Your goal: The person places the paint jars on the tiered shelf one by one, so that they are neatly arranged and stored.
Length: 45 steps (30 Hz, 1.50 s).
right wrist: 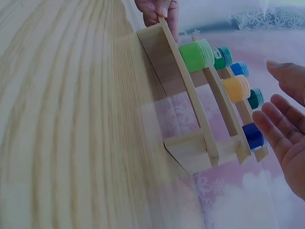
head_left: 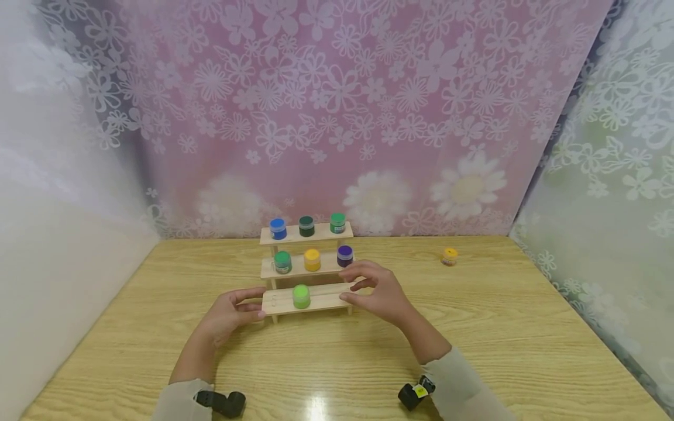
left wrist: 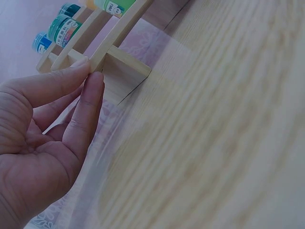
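A three-step wooden display rack (head_left: 329,300) stands on the table with small paint jars on its steps. My left hand (head_left: 225,316) is at the left end of the lowest step; in the left wrist view its thumb and fingertips pinch the step's corner. My right hand (head_left: 380,290) hovers by the right end, fingers apart and loosely bent. The right wrist view shows that hand holding nothing, near a dark blue jar (right wrist: 253,135). One light green jar (head_left: 301,297) sits on the lowest step, left of its middle.
The middle step bears a green jar (head_left: 282,262), a yellow jar (head_left: 312,260) and a purple jar (head_left: 344,256). On the top step are blue (head_left: 278,229), dark green (head_left: 306,226) and green jars (head_left: 337,223). An orange-yellow jar (head_left: 450,256) lies apart at right. Flowered curtains (head_left: 337,117) hang behind.
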Motion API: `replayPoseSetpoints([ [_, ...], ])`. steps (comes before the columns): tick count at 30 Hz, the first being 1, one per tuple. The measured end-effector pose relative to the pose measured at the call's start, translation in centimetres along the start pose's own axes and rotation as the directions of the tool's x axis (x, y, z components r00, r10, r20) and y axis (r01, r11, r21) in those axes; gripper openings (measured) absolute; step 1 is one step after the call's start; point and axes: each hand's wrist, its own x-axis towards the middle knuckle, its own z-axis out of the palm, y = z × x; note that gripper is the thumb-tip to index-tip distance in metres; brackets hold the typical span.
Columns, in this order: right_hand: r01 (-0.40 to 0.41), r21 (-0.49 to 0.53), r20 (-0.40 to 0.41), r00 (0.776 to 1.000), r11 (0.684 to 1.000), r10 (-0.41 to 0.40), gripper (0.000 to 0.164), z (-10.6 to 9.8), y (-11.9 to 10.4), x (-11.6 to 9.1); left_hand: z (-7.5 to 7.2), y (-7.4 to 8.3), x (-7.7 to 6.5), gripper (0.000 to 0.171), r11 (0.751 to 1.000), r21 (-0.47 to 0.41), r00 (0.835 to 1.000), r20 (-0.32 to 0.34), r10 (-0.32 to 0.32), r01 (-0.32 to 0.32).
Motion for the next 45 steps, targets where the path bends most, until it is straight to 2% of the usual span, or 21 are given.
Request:
replayPoseSetpoints([
  [7, 0.006, -0.029, -0.025, 1.000, 1.000, -0.007, 0.037, -1.3, -0.1, -0.7, 0.1, -0.1, -0.2, 0.059, 1.000, 0.002, 1.000, -0.012, -0.011, 0.011],
  [11, 0.027, -0.059, -0.037, 0.999, 0.998, -0.030, 0.034, -2.2, -1.6, -0.7, 0.0, -0.2, -0.2, 0.060, 1.000, -0.003, 1.000, -0.011, -0.008, 0.008],
  [15, 0.016, -0.081, -0.043, 0.999, 0.997, -0.020, 0.033, -3.1, -3.1, -0.7, 0.0, -0.3, -0.1, 0.060, 1.000, -0.004, 1.000, -0.015, -0.006, 0.006],
  [18, 0.002, -0.079, -0.055, 0.998, 0.997, -0.006, 0.034, -3.7, -3.4, -0.9, 0.0, -0.3, -0.1, 0.060, 1.000, -0.004, 1.000, -0.018, 0.000, 0.000],
  [29, 0.005, -0.109, -0.076, 0.997, 0.994, -0.013, 0.037, -5.2, -3.0, -1.5, 0.1, 0.0, -0.2, 0.059, 1.000, 0.001, 1.000, -0.007, 0.011, -0.011],
  [45, -0.109, -0.176, -0.062, 0.993, 0.978, 0.099, 0.046, -8.1, -2.7, -2.6, 0.2, 0.1, -0.2, 0.059, 1.000, 0.005, 1.000, -0.018, -0.002, 0.002],
])
